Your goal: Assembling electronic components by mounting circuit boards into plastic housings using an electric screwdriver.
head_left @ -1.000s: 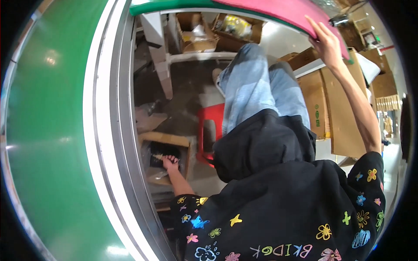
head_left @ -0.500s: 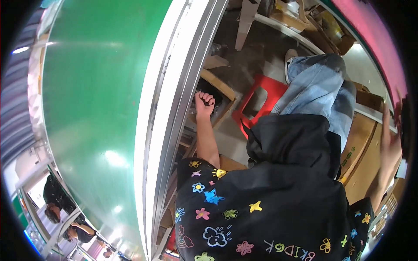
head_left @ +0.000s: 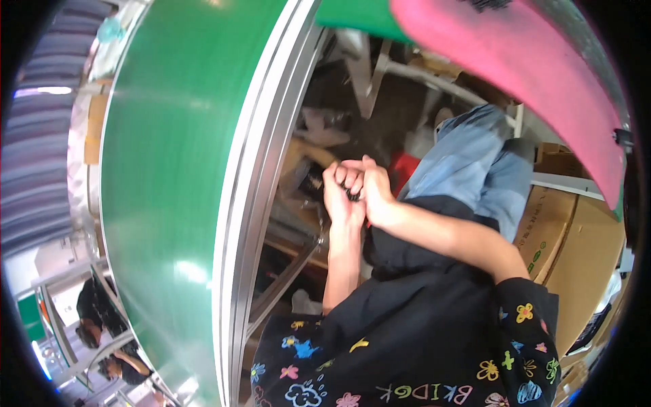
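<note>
We now have both hands together above our lap: the bare right hand (head_left: 378,190), half a second ago out by the pink sheet-like surface (head_left: 515,81) at upper right, has come across to meet the bare left hand (head_left: 344,203), which has lifted out of the brown cardboard box (head_left: 296,160). We read this as a change from one-handed gathering to two-handed handling. The left grip is curled into a loose fist around a small black object (head_left: 351,195), its kind too small to tell, which shows between the hands. The right hand presses beside it; we cannot tell whether its fingers pinch anything. The box, with black contents, sits just beyond, near the metal-edged glossy green desk (head_left: 169,156).
</note>
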`<state>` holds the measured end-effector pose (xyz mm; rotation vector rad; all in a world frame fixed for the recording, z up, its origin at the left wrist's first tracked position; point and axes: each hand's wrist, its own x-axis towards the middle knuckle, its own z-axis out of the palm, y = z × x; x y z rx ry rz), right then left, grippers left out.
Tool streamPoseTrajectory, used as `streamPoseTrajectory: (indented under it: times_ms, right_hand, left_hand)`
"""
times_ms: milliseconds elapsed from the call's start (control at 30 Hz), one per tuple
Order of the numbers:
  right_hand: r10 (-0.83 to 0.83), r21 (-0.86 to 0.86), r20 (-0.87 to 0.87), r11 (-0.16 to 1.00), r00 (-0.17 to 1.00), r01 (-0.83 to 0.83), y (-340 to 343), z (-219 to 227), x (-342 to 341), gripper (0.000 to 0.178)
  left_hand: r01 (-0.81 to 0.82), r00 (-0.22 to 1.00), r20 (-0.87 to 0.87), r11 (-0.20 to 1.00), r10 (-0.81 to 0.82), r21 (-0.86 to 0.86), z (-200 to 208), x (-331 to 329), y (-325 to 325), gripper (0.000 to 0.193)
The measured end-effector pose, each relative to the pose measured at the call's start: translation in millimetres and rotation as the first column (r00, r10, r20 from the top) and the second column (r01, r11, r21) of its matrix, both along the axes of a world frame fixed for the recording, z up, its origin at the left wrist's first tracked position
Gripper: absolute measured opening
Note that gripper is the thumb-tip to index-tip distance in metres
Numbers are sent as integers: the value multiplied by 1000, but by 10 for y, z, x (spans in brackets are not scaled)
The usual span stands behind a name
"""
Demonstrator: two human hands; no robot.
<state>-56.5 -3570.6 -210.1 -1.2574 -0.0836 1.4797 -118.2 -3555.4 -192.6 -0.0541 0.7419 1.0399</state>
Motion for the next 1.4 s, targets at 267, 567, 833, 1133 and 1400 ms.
streamPoseTrajectory:
  times_ms: [267,567,833,1133,1400]
  right_hand:
    - [-333,246,60,918,941,310,233,2005,852,47]
    - [-701,529,174,659,692,534,1457,2574,2497,40]
    - [-698,651,231,629,677,426,1595,2179,2838,37]
    - [-738,818,483,573,471,59,1068,2181,3193,33]
    - [-764,822,524,570,376,12,950,2096,3319,31]
  left_hand:
    - [200,926,-378,835,10,513,1859,1025,268,38]
    - [100,990,-138,685,1,721,2358,2781,1549,30]
    - [91,949,-272,692,157,716,1976,3061,1839,32]
    - [138,954,-268,593,136,793,1857,3017,1950,29]
    - [353,894,-418,317,164,880,1876,2925,1865,33]
